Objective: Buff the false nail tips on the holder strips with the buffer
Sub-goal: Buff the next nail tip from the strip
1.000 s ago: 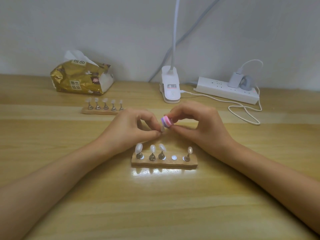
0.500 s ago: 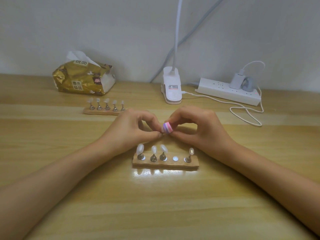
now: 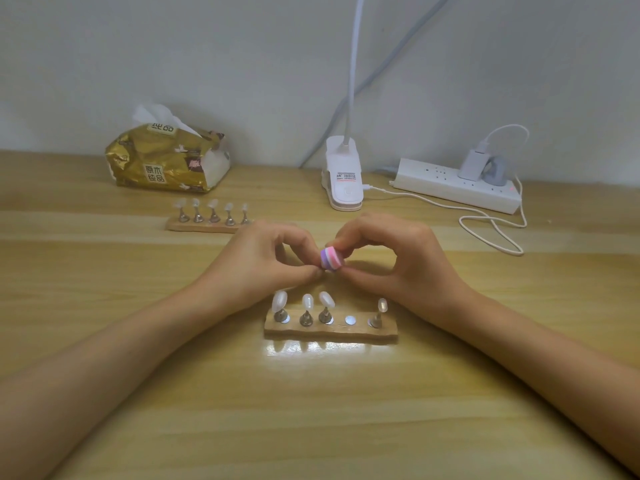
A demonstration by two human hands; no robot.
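Fingers first: my right hand (image 3: 398,258) grips the small round buffer (image 3: 331,258), a puck of pink and purple layers, between thumb and curled forefinger. My left hand (image 3: 263,261) is closed in a pinch, thumb and forefinger tip together, touching the buffer at its 8 o'clock. What that pinch holds is hidden, but I judge it to be the missing tip.

Against a second ago, the buffer has come down a little toward the left fingertips, and both hands sit otherwise as they did. I read that as one short stroke in a buffing pass under way, not a switch to another tip.

At 6 o'clock from the hands lies the near wooden holder strip (image 3: 330,332) with four pale false nail tips (image 3: 279,301) upright on metal stands. Its fourth seat is only a bare silver disc (image 3: 350,319), which fits a tip lifted out.

At 10 o'clock, just beyond the left knuckles, lies the far wooden holder strip (image 3: 207,226), carrying five tips. Further out:
- a gold tissue pack (image 3: 166,161) at 11
- a white clip lamp base (image 3: 343,178) at 12
- a white power strip (image 3: 457,185) at 2, its cable (image 3: 491,233) looping over the tabletop (image 3: 311,410)

Nothing blocks the hands. The standing tips just below the wrists look easy to knock.
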